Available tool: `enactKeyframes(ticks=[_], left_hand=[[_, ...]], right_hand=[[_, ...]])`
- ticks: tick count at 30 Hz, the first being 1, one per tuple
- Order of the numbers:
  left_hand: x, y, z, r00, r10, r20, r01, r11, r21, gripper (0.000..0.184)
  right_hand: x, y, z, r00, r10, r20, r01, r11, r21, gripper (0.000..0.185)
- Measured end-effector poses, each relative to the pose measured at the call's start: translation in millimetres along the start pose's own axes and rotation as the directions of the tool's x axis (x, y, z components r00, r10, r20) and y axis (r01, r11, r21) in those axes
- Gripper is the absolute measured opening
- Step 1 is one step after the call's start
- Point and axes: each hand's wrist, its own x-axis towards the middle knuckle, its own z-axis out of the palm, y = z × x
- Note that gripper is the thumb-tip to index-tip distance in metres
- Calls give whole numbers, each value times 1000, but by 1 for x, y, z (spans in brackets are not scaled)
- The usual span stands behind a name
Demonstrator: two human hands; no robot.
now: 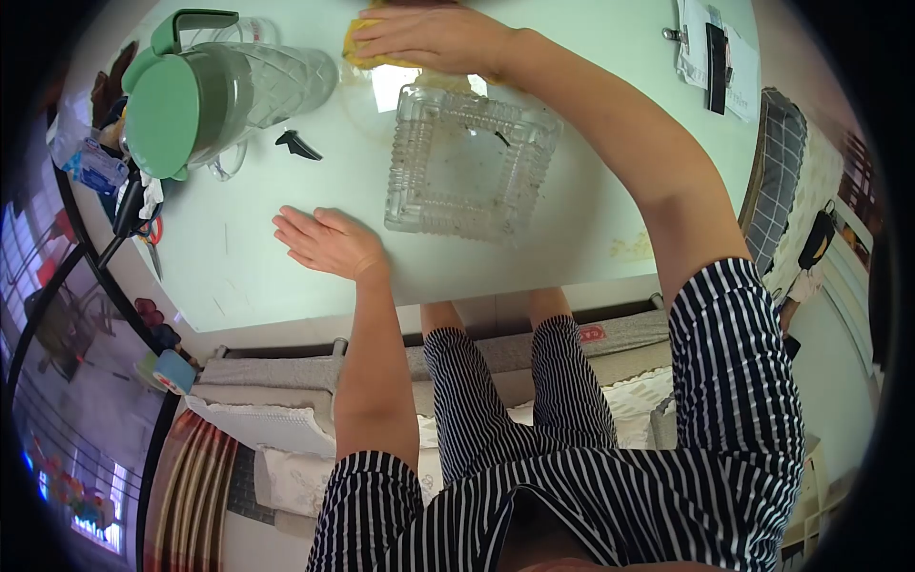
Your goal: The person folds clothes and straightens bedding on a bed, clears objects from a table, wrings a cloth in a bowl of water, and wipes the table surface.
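My right hand (434, 40) presses on a yellow cloth (367, 48) at the far edge of the pale green glass-like tabletop (286, 286). Just below that hand is a square ribbed clear glass dish (472, 164). My left hand (326, 240) rests flat on the tabletop, left of the dish, with its fingers stretched out and nothing in it. A small black object (298, 145) lies between the left hand and a clear pitcher with a green lid (167, 110).
A clear glass mug (229, 162) is partly behind the pitcher. Clipped papers (710, 57) lie at the back right. Scissors (154, 234) and a blue packet (98, 170) are at the left edge. A padded bench (276, 372) runs along the near side.
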Motion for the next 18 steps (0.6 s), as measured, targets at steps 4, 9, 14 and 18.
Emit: enactKeyframes(ticks=[4,9,14,18], left_hand=[[-2,-1,0,1000,2,7,-2,1000,-18,57],[-3,-6,4,1000,18,7,-18,1000,-12,58],[6,-16,-11,996,23,91,17,911,-413,51],[-11,52,-63,880,238,412,115,733,-670,49]], right_hand=[[-9,8,4,949,-308,73,316,917,-243,38],[-106,-13,-20,999,52,-16,-53,905,-421,39],[-275,-68,35,696,520,-495,-717,540,-440,43],[-351,-144,125,311,635,-707,-949,253,-190,51]])
